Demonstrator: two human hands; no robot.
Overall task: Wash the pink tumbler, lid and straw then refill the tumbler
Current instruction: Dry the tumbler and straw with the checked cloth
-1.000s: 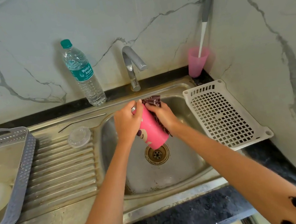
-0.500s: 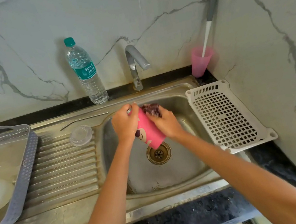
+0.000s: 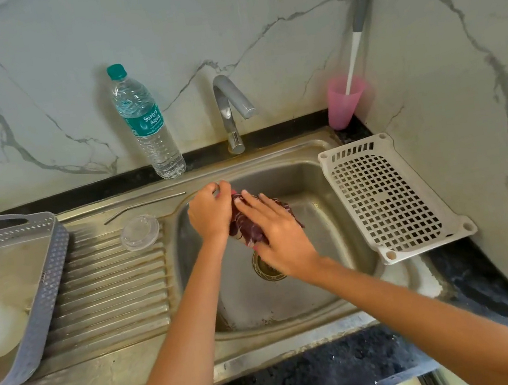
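**Tumbler mid-scrub; lid, straw and refill to come**

Washing looks to be in its first part. Over the steel sink [image 3: 317, 183], above the drain, the pink tumbler [image 3: 238, 234] lies tilted between both hands and is mostly hidden by them. The left hand [image 3: 211, 212] has its fingers curled round the tumbler's far end. The right hand [image 3: 280, 231] lays fairly straight fingers over a dark maroon scrubbing cloth [image 3: 248, 229], pressing it against the tumbler's side. So the outside is being scrubbed; whether the inside is done cannot be told.

No water shows at the tap [image 3: 230, 110], so rinsing seems to lie ahead. The water bottle [image 3: 147, 126] by the far wall stands capped with water in it and is probably meant for the refill.

On the ribbed drainboard left of the basin the clear lid [image 3: 140, 232] lies flat, with the thin metal straw [image 3: 145, 205] just beyond it. Neither is in hand, and nothing shows whether they are washed.
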